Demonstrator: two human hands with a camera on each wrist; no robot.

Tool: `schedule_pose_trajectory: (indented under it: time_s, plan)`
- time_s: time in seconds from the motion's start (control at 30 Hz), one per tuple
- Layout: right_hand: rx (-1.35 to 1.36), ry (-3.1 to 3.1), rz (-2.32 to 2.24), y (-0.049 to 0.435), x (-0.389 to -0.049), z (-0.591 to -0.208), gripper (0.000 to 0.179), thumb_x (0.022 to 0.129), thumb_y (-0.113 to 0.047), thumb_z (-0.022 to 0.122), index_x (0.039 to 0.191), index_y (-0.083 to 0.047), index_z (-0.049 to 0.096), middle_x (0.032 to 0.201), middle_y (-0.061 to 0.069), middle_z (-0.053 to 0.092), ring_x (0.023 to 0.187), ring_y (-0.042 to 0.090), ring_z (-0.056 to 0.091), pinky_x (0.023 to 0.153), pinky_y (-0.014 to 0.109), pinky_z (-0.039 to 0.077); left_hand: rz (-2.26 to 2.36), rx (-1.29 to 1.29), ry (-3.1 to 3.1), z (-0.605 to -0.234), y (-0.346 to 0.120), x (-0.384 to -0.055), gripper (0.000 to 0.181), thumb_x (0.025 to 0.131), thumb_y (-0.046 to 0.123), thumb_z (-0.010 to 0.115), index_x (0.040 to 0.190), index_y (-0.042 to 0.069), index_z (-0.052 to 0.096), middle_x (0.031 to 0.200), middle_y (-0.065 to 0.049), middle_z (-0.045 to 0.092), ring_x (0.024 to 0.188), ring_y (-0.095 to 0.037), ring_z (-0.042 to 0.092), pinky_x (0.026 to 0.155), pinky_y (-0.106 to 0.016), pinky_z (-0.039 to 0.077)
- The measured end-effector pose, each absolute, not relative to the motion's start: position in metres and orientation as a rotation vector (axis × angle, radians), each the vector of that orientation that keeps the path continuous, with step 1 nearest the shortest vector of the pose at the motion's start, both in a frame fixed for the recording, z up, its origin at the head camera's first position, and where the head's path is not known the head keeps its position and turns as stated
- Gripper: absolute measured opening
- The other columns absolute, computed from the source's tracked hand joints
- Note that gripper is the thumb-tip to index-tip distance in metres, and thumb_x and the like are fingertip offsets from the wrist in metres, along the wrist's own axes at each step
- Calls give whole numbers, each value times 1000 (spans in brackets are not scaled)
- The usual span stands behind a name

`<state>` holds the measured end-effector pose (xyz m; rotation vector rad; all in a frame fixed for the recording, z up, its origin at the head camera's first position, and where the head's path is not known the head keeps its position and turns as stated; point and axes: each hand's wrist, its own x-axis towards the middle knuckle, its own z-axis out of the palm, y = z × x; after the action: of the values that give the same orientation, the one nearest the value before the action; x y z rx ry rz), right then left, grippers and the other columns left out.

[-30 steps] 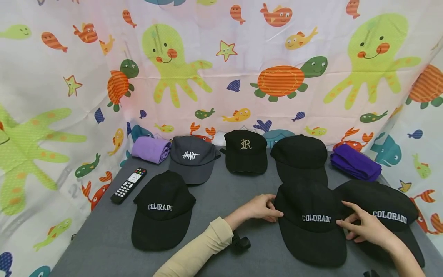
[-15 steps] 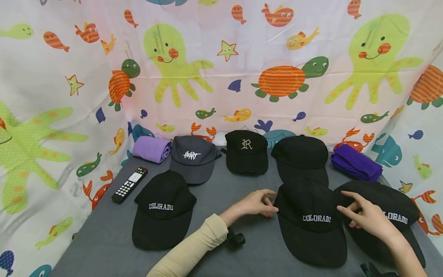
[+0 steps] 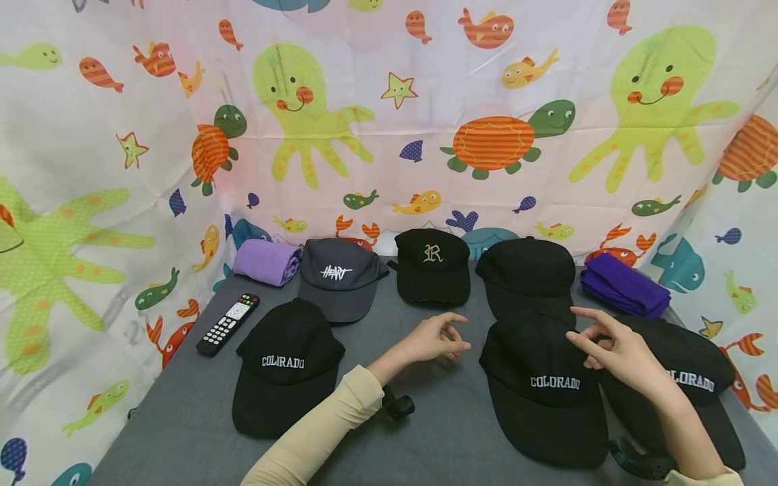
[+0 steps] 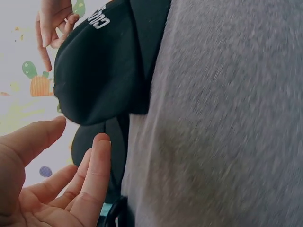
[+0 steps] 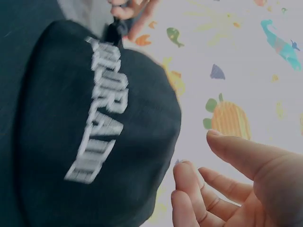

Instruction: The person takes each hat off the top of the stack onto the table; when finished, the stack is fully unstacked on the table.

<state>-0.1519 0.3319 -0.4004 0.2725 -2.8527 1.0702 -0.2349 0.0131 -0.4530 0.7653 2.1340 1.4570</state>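
Observation:
A black COLORADO cap (image 3: 541, 418) lies on the grey table at the right, its brim toward me. To its left, my left hand (image 3: 428, 339) hovers apart from it, fingers loosely bent and holding nothing. My right hand (image 3: 620, 347) is over the cap's upper right side, thumb and index finger spread with nothing between them. Under the right forearm is another black COLORADO cap (image 3: 693, 364), partly covered. In the right wrist view the white lettering of a COLORADO cap (image 5: 142, 118) shows beside the right fingers (image 5: 187, 182). The left wrist view has a black cap (image 4: 104, 71) beyond the left fingers.
A third COLORADO cap (image 3: 288, 371) lies at the left, by a remote control (image 3: 227, 324). Along the back are a lilac folded cloth (image 3: 266, 262), a grey HEART cap (image 3: 337, 277), an R cap (image 3: 433, 266), a plain black cap (image 3: 527, 273) and a purple cloth (image 3: 626, 285).
Both hands have come off the sides of the black COLORADO cap. The left hand has moved left and up, the right hand up and left over the cap's crown.

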Motion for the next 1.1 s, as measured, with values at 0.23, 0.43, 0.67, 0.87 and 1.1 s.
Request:
schedule_pose_trajectory:
  time_s: [0.23,0.43,0.67,0.87,1.1]
  plan:
    - [357,-2792,1119,306,-162,-393,49,91,-25,60,135,-9,44,87,8,58,56,13,62,54,25,49,1512,736,2147,-450,1,-246,50,86,16,67,132,11,47,94,-10,62,84,-34,66,75,-43,54]
    - [446,-2738,1221,280,-175,-392,47,91,-22,60,134,-11,45,91,10,57,62,16,63,54,26,52,1537,723,2212,-447,-7,-253,48,87,17,66,131,9,48,94,-14,62,86,-39,65,78,-48,51]
    - [454,-2753,1279,247,-191,-398,49,90,-31,62,133,-15,46,103,13,57,78,22,65,57,25,53,1503,714,2351,-447,-12,-261,45,87,19,67,128,11,52,94,-10,64,84,-32,66,64,-29,51]
    - [457,-2765,1252,220,-205,-406,52,90,-30,62,135,-13,44,116,21,55,90,30,64,63,30,54,1471,668,2495,-450,-18,-270,43,86,20,67,126,10,54,98,-8,65,85,-19,64,67,-23,49]
    - [447,-2760,1245,194,-224,-418,56,90,-29,62,138,-11,40,127,25,49,101,38,60,77,46,52,1535,550,2579,-455,-24,-283,43,85,19,68,124,5,55,100,-12,62,87,-22,63,70,-26,50]
